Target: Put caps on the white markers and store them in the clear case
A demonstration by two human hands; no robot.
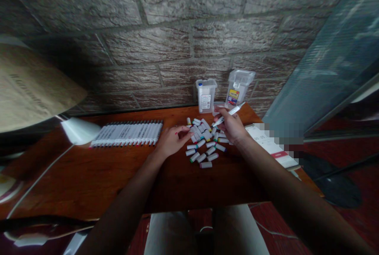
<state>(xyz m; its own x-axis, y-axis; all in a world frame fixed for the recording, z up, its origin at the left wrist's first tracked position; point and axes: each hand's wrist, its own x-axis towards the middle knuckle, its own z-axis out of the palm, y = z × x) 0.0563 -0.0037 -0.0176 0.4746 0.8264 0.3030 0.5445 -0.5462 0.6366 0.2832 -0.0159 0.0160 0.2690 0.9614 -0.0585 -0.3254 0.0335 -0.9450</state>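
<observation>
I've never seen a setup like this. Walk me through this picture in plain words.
No machine here: these are a person's own bare hands, seen from a camera worn on the head, looking forward and down. On the wooden table, a row of markers lies at the left; loose caps are scattered mid-table. Clear plastic boxes stand behind them. The right hand holds a white marker. The left hand is beside the caps; whether its fingers grip one is unclear.
</observation>
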